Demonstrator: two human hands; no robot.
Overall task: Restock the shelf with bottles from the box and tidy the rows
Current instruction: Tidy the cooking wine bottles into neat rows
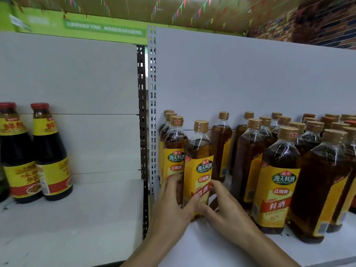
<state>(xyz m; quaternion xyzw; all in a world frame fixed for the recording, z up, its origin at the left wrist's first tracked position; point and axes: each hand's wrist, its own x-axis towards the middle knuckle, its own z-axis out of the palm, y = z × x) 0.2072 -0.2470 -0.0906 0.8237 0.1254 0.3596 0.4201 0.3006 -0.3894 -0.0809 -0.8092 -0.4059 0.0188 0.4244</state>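
A cooking-wine bottle (198, 166) with a gold cap and yellow label stands upright on the white shelf (212, 245), second in the front row of the right bay. My left hand (173, 207) wraps its lower left side, thumb across the label. My right hand (221, 207) grips its lower right side. Just behind and to the left, another bottle of the same kind (174, 149) stands against the left upright. Several more identical bottles (277, 180) fill the shelf to the right in uneven rows, some turned sideways.
A grey slotted upright (152, 112) divides the two bays. The left bay (77, 218) holds two dark sauce bottles (51, 155) with red caps at its far left. White back panels rise behind both bays. No box is in view.
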